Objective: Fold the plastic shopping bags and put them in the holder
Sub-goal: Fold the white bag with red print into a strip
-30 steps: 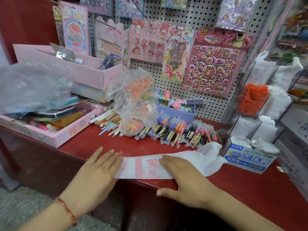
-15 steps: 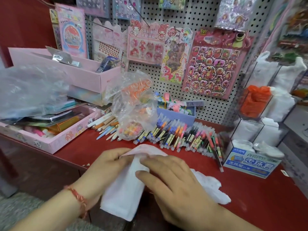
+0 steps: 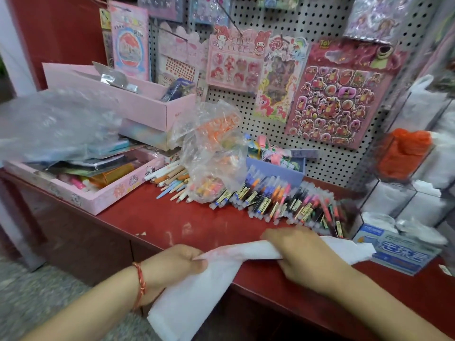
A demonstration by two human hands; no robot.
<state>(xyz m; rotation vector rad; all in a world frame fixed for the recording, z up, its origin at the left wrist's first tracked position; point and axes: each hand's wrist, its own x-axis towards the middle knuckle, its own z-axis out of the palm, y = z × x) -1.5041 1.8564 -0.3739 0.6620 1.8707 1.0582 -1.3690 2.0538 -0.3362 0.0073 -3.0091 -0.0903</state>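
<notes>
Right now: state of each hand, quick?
Left hand: closed, pinching the white plastic bag.
Right hand: closed, gripping the same bag further along.

Soft, even indoor light falls on the pegboard (image 3: 327, 163), shadows faint; glare whitens the crumpled clear plastic (image 3: 49, 124) to its left. Motion blur smears the left hand (image 3: 177, 264), right hand (image 3: 302, 257) and white bag (image 3: 197, 296) below it; wide-angle distortion bends the edges.
</notes>
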